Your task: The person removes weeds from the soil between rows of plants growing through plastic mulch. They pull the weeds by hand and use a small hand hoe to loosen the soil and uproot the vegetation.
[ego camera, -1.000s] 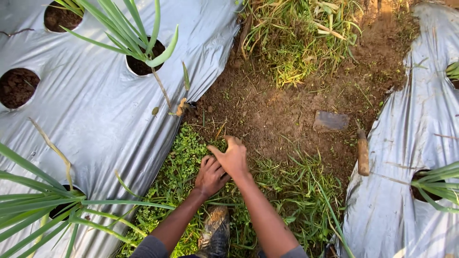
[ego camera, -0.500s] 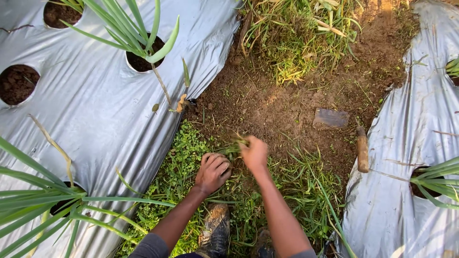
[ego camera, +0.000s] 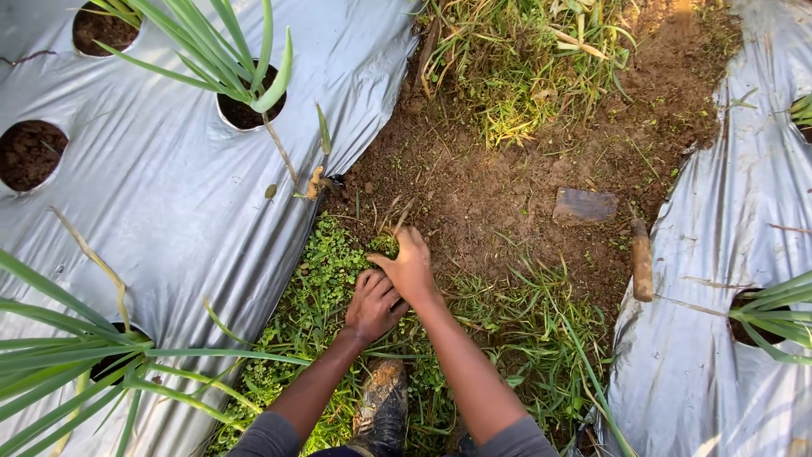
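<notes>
Weeds were the thing here, a low leafy green clump at the edge of the bare dirt path, right against the silver plastic sheet. Right hand was curled tight around that clump, fingers closed on the stems, probably low down so the roots come too. Left hand sat touching it, fist closed in the greenery beside it. A hoe lay off to the right, near the other sheet. Onion plants poked through holes in the plastic.
</notes>
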